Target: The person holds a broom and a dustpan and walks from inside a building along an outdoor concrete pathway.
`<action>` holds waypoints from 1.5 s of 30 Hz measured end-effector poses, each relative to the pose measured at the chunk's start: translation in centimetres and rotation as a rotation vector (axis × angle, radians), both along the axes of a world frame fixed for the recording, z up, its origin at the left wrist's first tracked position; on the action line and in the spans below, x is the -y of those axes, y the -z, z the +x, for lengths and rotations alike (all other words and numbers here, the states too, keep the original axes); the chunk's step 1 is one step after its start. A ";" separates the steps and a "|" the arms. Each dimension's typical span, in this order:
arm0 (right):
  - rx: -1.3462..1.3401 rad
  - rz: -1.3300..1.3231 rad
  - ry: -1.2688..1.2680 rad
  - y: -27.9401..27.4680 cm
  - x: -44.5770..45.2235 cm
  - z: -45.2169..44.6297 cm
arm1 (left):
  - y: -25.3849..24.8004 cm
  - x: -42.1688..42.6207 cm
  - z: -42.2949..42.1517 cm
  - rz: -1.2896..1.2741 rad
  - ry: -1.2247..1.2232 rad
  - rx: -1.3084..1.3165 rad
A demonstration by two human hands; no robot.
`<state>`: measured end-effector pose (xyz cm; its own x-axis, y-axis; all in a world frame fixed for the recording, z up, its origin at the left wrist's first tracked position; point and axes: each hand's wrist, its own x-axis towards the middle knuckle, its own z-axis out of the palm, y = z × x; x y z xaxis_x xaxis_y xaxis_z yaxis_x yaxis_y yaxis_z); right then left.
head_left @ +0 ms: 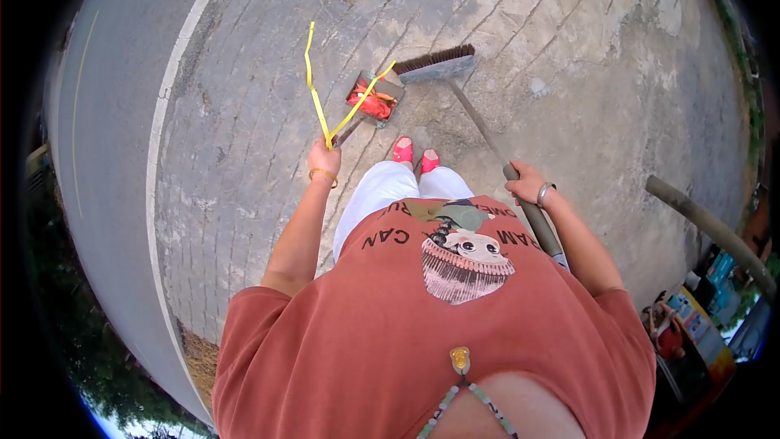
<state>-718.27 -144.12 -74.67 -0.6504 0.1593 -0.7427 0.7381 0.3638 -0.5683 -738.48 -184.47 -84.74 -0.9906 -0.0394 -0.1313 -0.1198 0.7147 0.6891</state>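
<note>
My left hand is closed round the handle of a dustpan and a bent yellow strap, whose two ends stick out forward. Red and orange litter lies in the dustpan pan, in front of my feet. In my right hand is the thick grey-green handle of a broom, its fingers wrapped round it. The broom head, with dark bristles, rests to the right of the dustpan and close to it.
Cracked concrete paving surrounds my pink shoes. A white line borders the asphalt road at left. A curved pole and assorted items are at right.
</note>
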 end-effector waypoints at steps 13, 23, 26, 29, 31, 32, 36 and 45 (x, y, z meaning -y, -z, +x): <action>-0.062 -0.058 0.015 -2.0 -2.0 2.4 | -0.4 1.2 -0.3 0.038 0.006 -0.010; -0.143 -0.239 0.443 -4.8 -7.1 3.5 | -2.6 -0.6 -2.9 0.270 0.034 -0.054; -0.188 -0.236 0.489 -4.9 -10.8 3.5 | -3.6 -3.1 -4.3 0.306 0.057 -0.078; -0.198 -0.242 0.559 -6.1 -14.5 3.1 | -5.8 -6.6 -4.8 0.404 0.077 -0.143; -0.221 -0.254 0.593 -6.2 -18.2 2.8 | -7.2 -9.8 -5.3 0.450 0.084 -0.143; -0.226 -0.272 0.602 -5.4 -20.4 2.6 | -8.1 -12.3 -6.1 0.406 0.090 -0.158; -0.269 -0.327 0.634 -6.7 -28.9 0.5 | -11.4 -23.0 -10.7 0.382 0.081 -0.158; -0.320 -0.349 0.729 -10.5 -46.9 -2.5 | -18.6 -44.3 -20.9 0.387 0.169 -0.213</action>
<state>-720.77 -97.17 -64.18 -0.6604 0.4149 -0.6259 0.5052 -0.3711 -0.7791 -759.43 -140.16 -66.15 -0.9854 0.1360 0.1022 0.1488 0.3980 0.9052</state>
